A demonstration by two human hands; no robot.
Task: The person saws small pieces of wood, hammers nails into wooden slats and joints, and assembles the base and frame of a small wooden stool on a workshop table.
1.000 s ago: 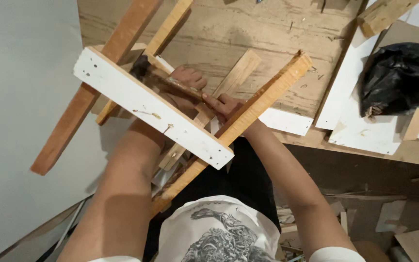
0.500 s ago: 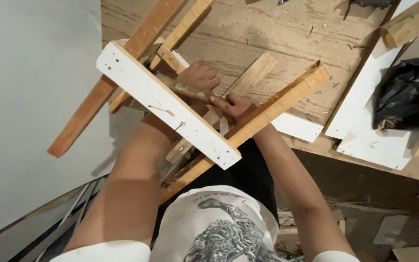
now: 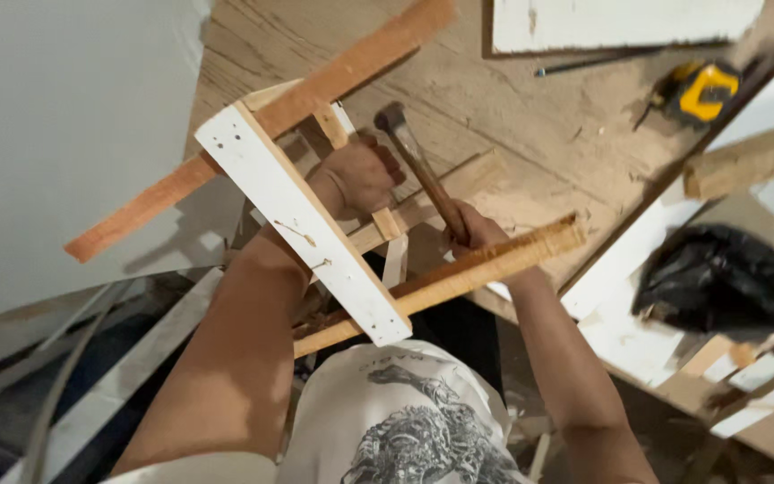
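My hammer (image 3: 418,170): dark metal head raised, brown wooden handle tilted. Wooden frame (image 3: 306,220): white-painted slat crossing bare slats, held above plywood.

Colours logged from my head-camera feed, workshop frame assembly.

I record: white-painted slat (image 3: 302,224), flecked with small dark marks; reddish-brown batten (image 3: 262,125) crossing behind it; honey-orange rail (image 3: 459,278) with fine striped grain; pale tan inner strips (image 3: 423,202). Hammer (image 3: 423,170) in my right hand (image 3: 477,235): dark grey head, brown wooden handle. Board underneath (image 3: 539,134): light brown plywood, streaky grain. White panel (image 3: 629,22) at top, chipped with brown spots. Tape measure (image 3: 699,91): yellow and black. Bag (image 3: 718,282): glossy black. Shirt (image 3: 396,421): white with a grey-black printed figure. Wall (image 3: 64,134) at left: plain pale grey. Offcuts (image 3: 745,161) at right: tan and white.
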